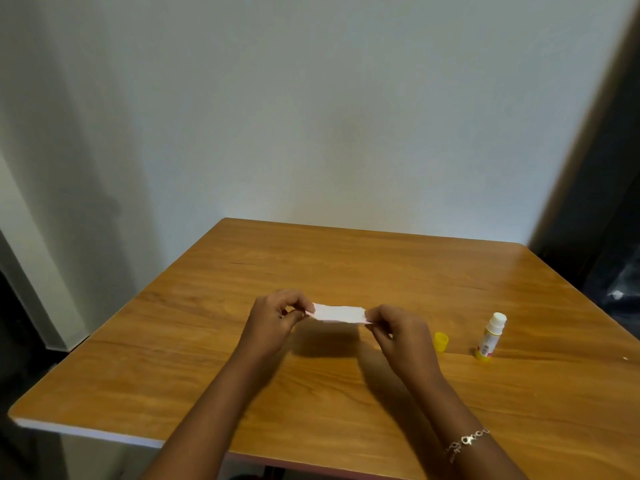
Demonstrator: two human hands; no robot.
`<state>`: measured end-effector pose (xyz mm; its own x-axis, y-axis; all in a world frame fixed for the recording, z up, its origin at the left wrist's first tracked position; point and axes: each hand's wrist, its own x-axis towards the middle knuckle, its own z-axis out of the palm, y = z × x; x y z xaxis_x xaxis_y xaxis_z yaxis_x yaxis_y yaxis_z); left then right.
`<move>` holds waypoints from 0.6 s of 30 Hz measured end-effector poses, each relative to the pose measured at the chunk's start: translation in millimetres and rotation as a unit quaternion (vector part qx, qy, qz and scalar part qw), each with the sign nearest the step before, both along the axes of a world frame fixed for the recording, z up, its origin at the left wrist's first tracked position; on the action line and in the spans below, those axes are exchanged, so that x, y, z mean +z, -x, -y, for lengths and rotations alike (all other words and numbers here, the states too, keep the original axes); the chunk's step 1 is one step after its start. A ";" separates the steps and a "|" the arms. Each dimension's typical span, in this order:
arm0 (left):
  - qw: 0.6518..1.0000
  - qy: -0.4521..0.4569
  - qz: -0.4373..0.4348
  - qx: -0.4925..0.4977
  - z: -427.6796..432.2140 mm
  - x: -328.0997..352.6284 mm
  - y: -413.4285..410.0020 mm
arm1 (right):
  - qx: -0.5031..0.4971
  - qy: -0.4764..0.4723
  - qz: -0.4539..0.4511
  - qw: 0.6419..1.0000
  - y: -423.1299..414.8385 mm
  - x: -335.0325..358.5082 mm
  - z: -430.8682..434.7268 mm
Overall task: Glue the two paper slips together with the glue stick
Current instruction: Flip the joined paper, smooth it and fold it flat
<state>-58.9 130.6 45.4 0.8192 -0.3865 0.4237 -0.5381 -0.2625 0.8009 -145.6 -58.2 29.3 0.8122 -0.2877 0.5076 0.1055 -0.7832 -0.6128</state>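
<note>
Tabletop (pixel 214 382) of brown wood sits under both hands. Left hand (pixel 277 322) and right hand (pixel 403 336) each pinch one end of the white paper slips (pixel 339 313), fingers curled tight on them, just above the middle of the wood. The slips look like one strip, so I think the sticking is done or nearly done. The glue stick (pixel 491 336) stands open at the right, with its yellow cap (pixel 441 341) beside it. The cap is not yet back on.

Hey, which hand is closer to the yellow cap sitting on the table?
Right. The right hand pinches one end of the paper slips, close beside the yellow cap. The left hand pinches the other end, farther from it.
</note>
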 end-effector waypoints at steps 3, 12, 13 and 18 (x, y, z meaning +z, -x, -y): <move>0.998 -0.046 -0.028 0.019 3.2 -18.2 -6.5 | -0.001 0.050 -0.018 0.999 -3.7 -14.2 -5.0; 0.951 -0.281 0.121 0.039 24.1 -53.0 -19.8 | 0.006 0.200 -0.117 0.973 -11.6 -36.9 -7.8; 0.934 -0.320 0.145 0.061 29.5 -55.7 -19.0 | 0.006 0.208 -0.113 0.972 -14.0 -37.2 -9.0; 0.921 -0.351 0.154 0.070 56.5 -62.0 -17.0 | -0.006 0.191 -0.127 0.973 -32.1 -41.4 -14.4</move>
<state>-41.9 74.1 -16.6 0.7642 -0.5533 0.3314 -0.6332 -0.7413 0.2225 -113.4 -43.8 -12.0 0.9233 -0.1278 0.3622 -0.0224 -0.9594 -0.2813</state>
